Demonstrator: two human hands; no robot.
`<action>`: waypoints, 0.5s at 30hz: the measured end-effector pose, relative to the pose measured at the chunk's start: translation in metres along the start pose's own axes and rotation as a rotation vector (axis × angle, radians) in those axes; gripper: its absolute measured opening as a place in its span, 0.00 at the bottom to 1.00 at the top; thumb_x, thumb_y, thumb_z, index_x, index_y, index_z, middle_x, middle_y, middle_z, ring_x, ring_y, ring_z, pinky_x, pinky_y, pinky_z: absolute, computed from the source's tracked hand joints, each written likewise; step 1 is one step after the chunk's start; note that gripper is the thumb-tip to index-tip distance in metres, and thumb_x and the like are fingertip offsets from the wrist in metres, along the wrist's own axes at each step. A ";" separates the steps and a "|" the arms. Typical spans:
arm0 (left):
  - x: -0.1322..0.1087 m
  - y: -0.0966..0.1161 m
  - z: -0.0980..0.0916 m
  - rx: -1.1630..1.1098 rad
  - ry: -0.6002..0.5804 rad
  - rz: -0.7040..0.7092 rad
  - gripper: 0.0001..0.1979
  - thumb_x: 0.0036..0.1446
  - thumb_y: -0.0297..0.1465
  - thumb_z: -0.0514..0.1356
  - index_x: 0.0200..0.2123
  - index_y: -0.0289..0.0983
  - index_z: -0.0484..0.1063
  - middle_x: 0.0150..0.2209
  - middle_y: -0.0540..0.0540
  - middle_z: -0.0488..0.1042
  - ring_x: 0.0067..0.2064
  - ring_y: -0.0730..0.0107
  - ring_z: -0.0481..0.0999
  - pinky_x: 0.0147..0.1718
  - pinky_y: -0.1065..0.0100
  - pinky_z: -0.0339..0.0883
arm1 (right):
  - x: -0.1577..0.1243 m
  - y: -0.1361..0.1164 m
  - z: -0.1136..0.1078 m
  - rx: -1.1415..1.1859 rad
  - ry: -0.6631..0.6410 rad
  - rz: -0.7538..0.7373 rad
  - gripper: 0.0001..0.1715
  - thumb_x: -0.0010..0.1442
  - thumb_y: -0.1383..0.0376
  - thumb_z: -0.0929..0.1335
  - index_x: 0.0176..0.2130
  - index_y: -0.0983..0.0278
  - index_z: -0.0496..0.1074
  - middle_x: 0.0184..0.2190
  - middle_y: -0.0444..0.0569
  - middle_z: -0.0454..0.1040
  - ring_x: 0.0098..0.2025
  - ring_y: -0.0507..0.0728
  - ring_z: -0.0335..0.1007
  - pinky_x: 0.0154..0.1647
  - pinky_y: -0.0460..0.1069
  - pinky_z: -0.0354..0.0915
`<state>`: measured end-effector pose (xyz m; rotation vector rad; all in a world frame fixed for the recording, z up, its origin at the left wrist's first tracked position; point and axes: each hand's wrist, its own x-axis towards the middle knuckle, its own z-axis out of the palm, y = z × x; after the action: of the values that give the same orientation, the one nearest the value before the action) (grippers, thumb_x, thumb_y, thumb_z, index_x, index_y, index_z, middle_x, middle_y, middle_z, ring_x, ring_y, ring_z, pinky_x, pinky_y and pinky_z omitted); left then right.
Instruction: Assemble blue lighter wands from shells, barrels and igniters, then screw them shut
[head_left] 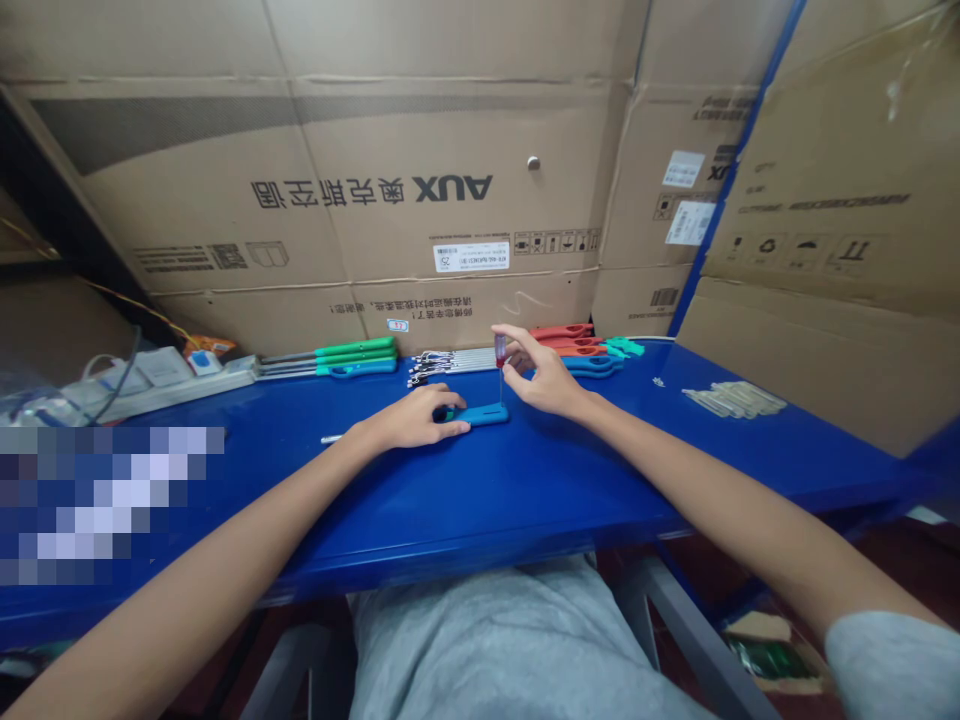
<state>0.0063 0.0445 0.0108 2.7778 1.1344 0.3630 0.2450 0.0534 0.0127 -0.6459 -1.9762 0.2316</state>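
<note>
My left hand (420,415) is closed around a blue plastic handle (487,413) lying flat on the table. A thin metal rod (330,438) sticks out to the left beyond this hand. My right hand (546,372) grips a small screwdriver (501,350) with a clear and red handle, held upright. Its shaft runs down to the right end of the blue handle; whether the tip sits in a screw is too small to tell.
Green and blue handled rods (360,355) lie at the back left beside a white power strip (180,385). Behind my hands are red handled rods (562,335). Pale strips (735,400) lie to the right on the blue table (480,500). Cardboard (375,130) walls the back.
</note>
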 end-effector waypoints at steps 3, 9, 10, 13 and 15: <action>0.000 0.000 0.000 -0.011 0.003 -0.006 0.27 0.59 0.51 0.54 0.47 0.35 0.74 0.43 0.40 0.73 0.41 0.59 0.74 0.44 0.61 0.67 | 0.000 -0.001 0.000 0.006 -0.012 0.002 0.31 0.56 0.72 0.64 0.58 0.57 0.61 0.35 0.45 0.71 0.28 0.49 0.67 0.30 0.46 0.68; 0.000 0.000 0.000 -0.002 0.003 -0.005 0.27 0.58 0.52 0.54 0.47 0.36 0.74 0.43 0.41 0.73 0.42 0.59 0.74 0.44 0.62 0.67 | 0.001 -0.001 -0.001 0.009 -0.015 -0.001 0.30 0.57 0.70 0.65 0.58 0.58 0.62 0.34 0.44 0.69 0.27 0.49 0.66 0.29 0.46 0.68; 0.000 0.000 0.000 0.000 0.002 -0.007 0.27 0.59 0.52 0.54 0.47 0.36 0.74 0.43 0.41 0.73 0.42 0.59 0.74 0.45 0.62 0.67 | 0.001 -0.001 -0.001 0.003 -0.015 -0.001 0.30 0.57 0.70 0.65 0.58 0.58 0.62 0.34 0.44 0.68 0.27 0.49 0.66 0.29 0.46 0.68; 0.000 0.000 0.000 0.000 -0.004 -0.012 0.27 0.59 0.51 0.54 0.48 0.36 0.73 0.43 0.40 0.73 0.42 0.59 0.74 0.45 0.61 0.66 | 0.001 -0.001 -0.002 -0.008 -0.024 0.014 0.30 0.57 0.69 0.65 0.59 0.57 0.62 0.36 0.46 0.69 0.30 0.50 0.68 0.28 0.46 0.68; 0.000 0.000 0.000 -0.005 -0.007 -0.011 0.27 0.59 0.51 0.54 0.48 0.36 0.73 0.43 0.40 0.73 0.41 0.59 0.74 0.45 0.61 0.66 | 0.001 -0.001 -0.002 -0.001 -0.040 0.032 0.32 0.57 0.70 0.65 0.59 0.57 0.61 0.40 0.48 0.70 0.33 0.51 0.70 0.28 0.45 0.69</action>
<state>0.0063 0.0442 0.0113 2.7649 1.1457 0.3546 0.2463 0.0528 0.0148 -0.6792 -2.0058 0.2650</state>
